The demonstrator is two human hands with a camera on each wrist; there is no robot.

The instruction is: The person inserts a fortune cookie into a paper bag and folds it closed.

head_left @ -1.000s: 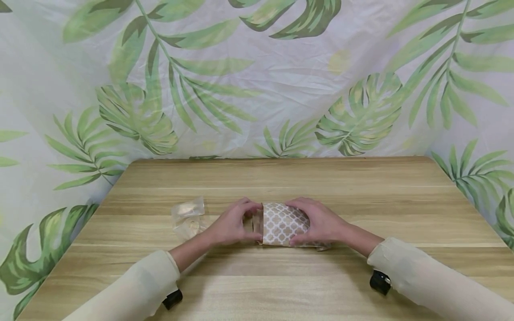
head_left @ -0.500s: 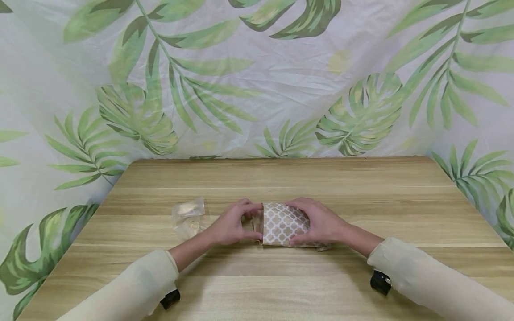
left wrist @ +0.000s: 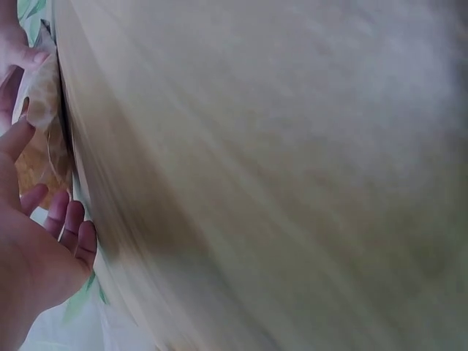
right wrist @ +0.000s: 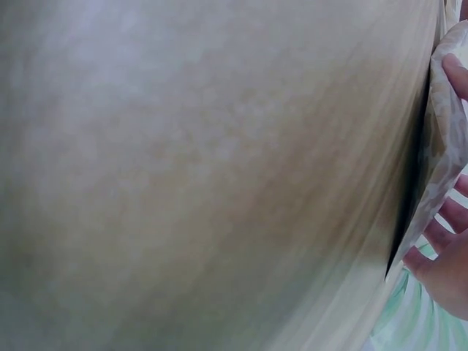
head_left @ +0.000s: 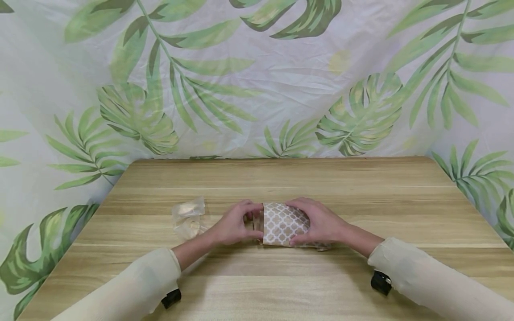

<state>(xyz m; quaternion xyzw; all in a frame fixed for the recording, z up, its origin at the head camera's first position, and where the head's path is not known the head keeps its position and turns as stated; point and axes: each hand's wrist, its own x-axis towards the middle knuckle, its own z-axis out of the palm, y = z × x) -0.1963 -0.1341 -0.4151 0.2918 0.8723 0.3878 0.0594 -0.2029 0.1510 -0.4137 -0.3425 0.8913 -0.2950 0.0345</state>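
Left hand (head_left: 234, 225): pinching one patterned packet (head_left: 279, 225), left end
Right hand (head_left: 322, 222): clamping its right half
Clear plastic (head_left: 188, 219): lying on one bench (head_left: 257, 290), count unclear

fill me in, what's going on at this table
Someone's right hand grips a brown-and-white patterned packet that lies on a wooden table. The left hand holds its left end. Clear plastic packaging with something pale inside lies off to the left; what the packet holds can't be made out.
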